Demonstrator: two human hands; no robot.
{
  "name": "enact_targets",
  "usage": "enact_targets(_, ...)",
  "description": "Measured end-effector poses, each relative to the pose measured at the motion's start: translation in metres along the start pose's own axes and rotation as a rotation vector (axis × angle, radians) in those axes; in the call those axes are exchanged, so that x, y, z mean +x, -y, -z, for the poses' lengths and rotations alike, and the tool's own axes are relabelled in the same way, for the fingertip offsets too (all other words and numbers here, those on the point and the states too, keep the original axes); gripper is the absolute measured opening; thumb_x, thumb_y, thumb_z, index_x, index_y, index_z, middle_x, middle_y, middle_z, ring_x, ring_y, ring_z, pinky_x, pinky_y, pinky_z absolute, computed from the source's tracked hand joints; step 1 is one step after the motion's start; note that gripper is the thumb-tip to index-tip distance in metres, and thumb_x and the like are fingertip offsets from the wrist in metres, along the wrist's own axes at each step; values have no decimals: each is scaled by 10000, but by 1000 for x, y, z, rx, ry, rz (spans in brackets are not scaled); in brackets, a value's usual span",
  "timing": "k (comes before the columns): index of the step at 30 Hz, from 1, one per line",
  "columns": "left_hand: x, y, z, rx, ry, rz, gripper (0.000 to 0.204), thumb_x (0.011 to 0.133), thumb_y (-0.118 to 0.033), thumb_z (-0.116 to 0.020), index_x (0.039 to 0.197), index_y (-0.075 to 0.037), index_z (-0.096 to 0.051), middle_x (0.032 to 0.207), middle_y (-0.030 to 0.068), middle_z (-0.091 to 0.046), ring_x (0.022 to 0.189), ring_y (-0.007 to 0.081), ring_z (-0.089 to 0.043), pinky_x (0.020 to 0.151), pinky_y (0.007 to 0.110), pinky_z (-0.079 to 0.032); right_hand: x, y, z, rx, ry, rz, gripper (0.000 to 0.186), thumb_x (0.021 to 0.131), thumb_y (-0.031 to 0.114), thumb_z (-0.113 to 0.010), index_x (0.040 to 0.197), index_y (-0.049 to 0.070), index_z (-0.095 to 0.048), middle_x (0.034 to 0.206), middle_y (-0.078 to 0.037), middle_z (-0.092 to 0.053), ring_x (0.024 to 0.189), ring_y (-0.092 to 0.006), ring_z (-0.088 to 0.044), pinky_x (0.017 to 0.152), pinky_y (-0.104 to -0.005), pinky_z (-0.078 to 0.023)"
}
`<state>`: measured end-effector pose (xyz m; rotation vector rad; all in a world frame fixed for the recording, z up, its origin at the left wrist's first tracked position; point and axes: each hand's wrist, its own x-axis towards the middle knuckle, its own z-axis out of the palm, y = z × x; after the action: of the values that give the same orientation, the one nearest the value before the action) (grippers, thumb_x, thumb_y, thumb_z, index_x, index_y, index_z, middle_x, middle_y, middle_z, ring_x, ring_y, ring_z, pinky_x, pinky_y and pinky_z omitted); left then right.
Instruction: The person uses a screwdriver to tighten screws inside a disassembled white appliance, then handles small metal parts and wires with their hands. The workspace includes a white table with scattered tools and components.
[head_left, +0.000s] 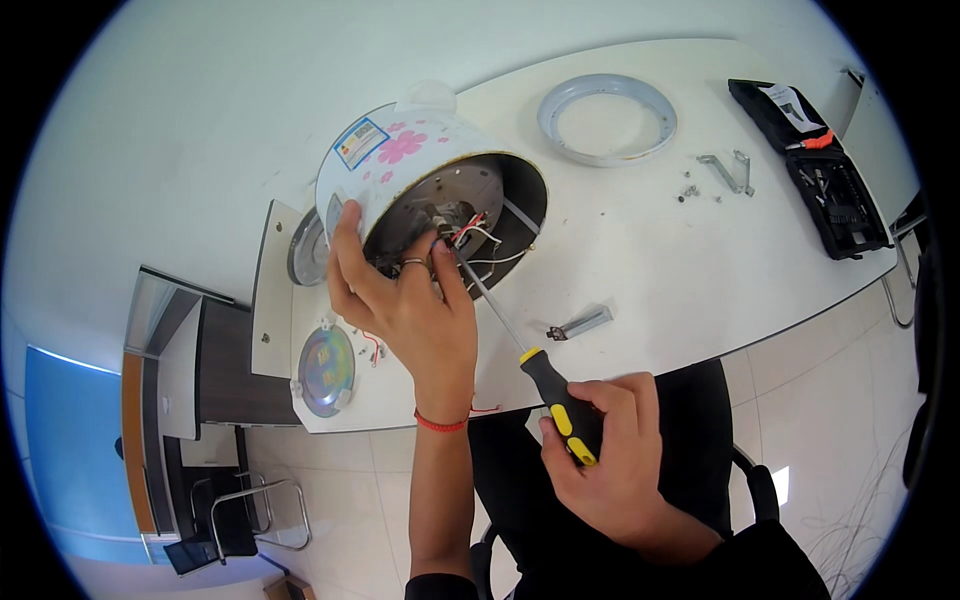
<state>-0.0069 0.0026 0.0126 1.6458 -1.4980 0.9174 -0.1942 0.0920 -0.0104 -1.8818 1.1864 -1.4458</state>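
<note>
A white rice cooker (pixel 430 130) with pink flowers lies tilted on the table, its underside open toward me. Red and white wires (pixel 478 232) and metal parts show inside. My left hand (pixel 425 320) grips its lower rim, one finger on the outer shell. The thumb and other fingers reach to the parts inside; whether they pinch a small part cannot be made out. In my right hand (pixel 615 480) is the black and yellow handle of a screwdriver (pixel 542 375). Its long shaft runs up into the opening beside my left thumb, and the tip is hard to see.
On the white table (pixel 680 270) lie a grey ring (pixel 550 125), metal brackets (pixel 738 178), small screws (pixel 688 192), a clear-sided part (pixel 585 322) and a round shiny plate (pixel 327 372). An open black tool case (pixel 835 195) rests at the right edge. A chair (pixel 235 510) stands left.
</note>
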Motion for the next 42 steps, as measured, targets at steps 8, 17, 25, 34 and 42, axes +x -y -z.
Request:
enact_targets(8,-1,2,-2,-12,-11,-12,106,855,-81,-748,918,-2,-781,1612,168,-399,1424,447,-307,1139,516,-293,-6,3,-2,167,131,-137,453,905,164,-811,1277,-25,-633,856,-103,-602,560,-208,-562,514,-298,-485)
enact_targets(17,3,1,-4,-39,0,-6,108,859,-82,-748,923,-3,-785,1607,164,-405,1425,446,-309,1139,512,-295,-5,-1,2,553,224,-404,537,901,128,-810,1279,-37,-466,1124,-111,-550,809,-160,-557,666,-249,-498)
enact_targets(25,3,3,-2,-20,-3,-10,98,856,-79,-752,916,-9,-782,1606,158,-409,1423,446,-317,1130,509,-299,-4,-3,14,331,309,-333,573,910,70,-777,1380,-31,-465,888,-89,-614,694,-179,-550,690,-267,-496)
enact_targets(34,1,2,-3,-1,-19,9,105,863,-102,-751,886,-11,-797,1619,140,-413,1417,408,-334,1132,479,-314,3,-7,8,139,147,-129,487,897,74,-788,1305,-18,-538,919,-103,-594,658,-189,-604,590,-283,-489)
enact_targets(42,1,2,-2,1,-16,11,110,871,-100,-740,902,-13,-799,1617,153,-415,1419,412,-330,1135,488,-307,11,-2,21,761,285,-701,387,1015,119,-684,1333,-13,-508,937,-67,-635,602,-92,-567,559,-240,-480)
